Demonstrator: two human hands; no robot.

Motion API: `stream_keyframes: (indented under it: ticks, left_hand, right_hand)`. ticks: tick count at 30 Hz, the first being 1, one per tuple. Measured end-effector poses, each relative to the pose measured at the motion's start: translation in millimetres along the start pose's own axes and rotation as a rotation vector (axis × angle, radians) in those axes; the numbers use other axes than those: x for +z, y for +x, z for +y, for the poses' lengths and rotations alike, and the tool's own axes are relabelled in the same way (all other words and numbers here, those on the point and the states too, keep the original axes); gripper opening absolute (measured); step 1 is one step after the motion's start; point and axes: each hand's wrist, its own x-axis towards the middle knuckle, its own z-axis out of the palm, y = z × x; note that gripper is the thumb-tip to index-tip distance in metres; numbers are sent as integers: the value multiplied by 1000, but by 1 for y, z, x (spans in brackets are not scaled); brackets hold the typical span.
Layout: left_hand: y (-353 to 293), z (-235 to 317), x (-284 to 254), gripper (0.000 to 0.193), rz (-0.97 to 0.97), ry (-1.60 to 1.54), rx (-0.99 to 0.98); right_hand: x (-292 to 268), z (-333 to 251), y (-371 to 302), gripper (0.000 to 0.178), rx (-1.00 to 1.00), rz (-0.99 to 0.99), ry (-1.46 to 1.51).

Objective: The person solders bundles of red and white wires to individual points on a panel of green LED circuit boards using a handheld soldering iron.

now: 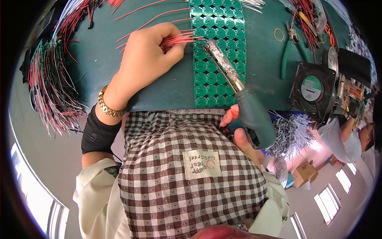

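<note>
- The left hand's grip (pixel 153 51) is pinching several red wires (pixel 181 39) between thumb and fingers; their ends stick out to the right, over the left side of the green circuit-board panel (pixel 202 77).
- The right hand's grip (pixel 238 129) is curled about the handle of the soldering iron (pixel 254 115) — partly hidden behind it — and the iron slants across the panel, tip close to the wire ends; whether they touch I cannot tell.
- The panel runs away from the person, its near end just inside the front edge of the bench (pixel 167 91).
- Bare bench lies left of the left hand, and also between the panel and the green-handled pliers (pixel 286 57).
- Loose red wires (pixel 163 14) reach toward the panel just beyond the left hand.
- Farther right — a black fan (pixel 312 87) beside the pliers; at far left, a thick wire bundle (pixel 51 87) hangs over the edge.
</note>
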Motion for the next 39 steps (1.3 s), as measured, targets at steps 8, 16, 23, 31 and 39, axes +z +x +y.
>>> stream_keyframes:
  ticks: [8, 16, 23, 31, 39]
  left_hand:
    - [0, -3, 1, 8, -4, 59, 22]
    - [0, -4, 3, 8, -3, 55, 15]
    - [0, -5, 3, 8, -6, 58, 16]
    - [0, -5, 3, 9, -9, 69, 38]
    - [1, -16, -7, 14, 267, 368, 379]
  right_hand:
    - [-2, 10, 0, 20, -55, 13, -91]
    - [-1, 21, -1, 36, -148, 26, 185]
    - [-2, 12, -9, 69, -73, 35, 204]
    - [-4, 24, -7, 65, -92, 55, 227]
    - [-11, 35, -11, 63, -149, 42, 156]
